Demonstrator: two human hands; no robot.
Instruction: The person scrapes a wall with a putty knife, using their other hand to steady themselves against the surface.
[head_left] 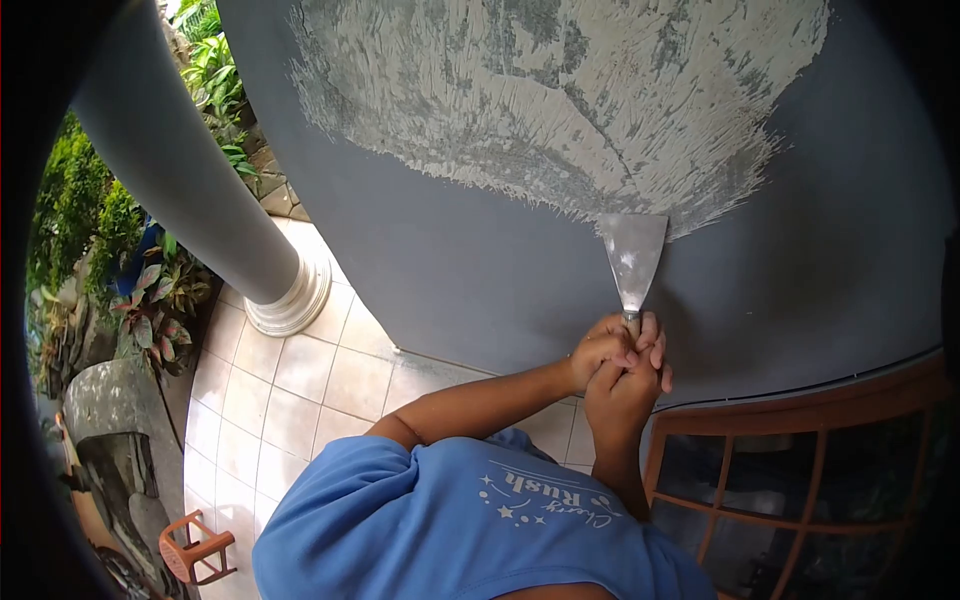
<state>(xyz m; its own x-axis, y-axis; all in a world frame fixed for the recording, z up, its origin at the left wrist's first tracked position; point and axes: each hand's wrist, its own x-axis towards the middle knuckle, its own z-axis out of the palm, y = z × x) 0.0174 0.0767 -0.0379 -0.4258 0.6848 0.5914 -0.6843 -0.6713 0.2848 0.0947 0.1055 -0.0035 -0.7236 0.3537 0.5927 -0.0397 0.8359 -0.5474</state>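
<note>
A putty knife [634, 255] with a wide metal blade and a partly hidden handle points away from me. Its blade edge rests at the lower border of a rough, scraped patch [540, 120] on the grey wall [480, 240]. My left hand [600, 352] is closed around the handle close to the blade. Just below it, my right hand [622, 398] wraps the handle too, its fingers overlapping the left ones. Most of the handle is covered by both hands. The patch shows pale, streaky plaster with darker grey spots and a diagonal line.
A round grey column [190, 150] with a white base stands at left on the tiled floor [290, 375]. Beyond it are plants [105, 200] and stones. An orange plastic stool [195, 548] is at lower left. A wood-framed window [770, 475] lies at lower right.
</note>
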